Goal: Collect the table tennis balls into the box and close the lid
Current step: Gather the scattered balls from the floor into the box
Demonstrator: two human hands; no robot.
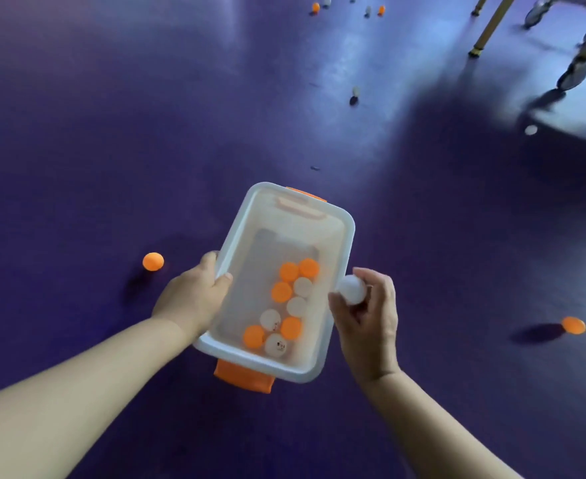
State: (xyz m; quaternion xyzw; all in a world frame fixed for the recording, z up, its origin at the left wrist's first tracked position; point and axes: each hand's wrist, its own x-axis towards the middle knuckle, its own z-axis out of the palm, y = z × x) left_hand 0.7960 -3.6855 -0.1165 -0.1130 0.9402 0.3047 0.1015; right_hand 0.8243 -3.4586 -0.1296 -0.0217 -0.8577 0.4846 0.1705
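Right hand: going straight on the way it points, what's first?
Probably the right rim of the box: the right hand pinches a white ball just beside it. Its height above the rim is unclear.

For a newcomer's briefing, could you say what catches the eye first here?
A translucent box, gripped mid-frame by the left hand, holds orange and white table tennis balls. The right hand pinches a white ball beside its rim; orange balls lie on the purple floor either side.

The left hand [191, 299] grips the left rim of the lidless translucent box [284, 369]. The right hand [371, 323] pinches a white ball [352, 288] at the right rim. Nine orange and white balls [281, 292] lie inside; a loose orange ball [153, 261] sits on the purple floor [111, 133].
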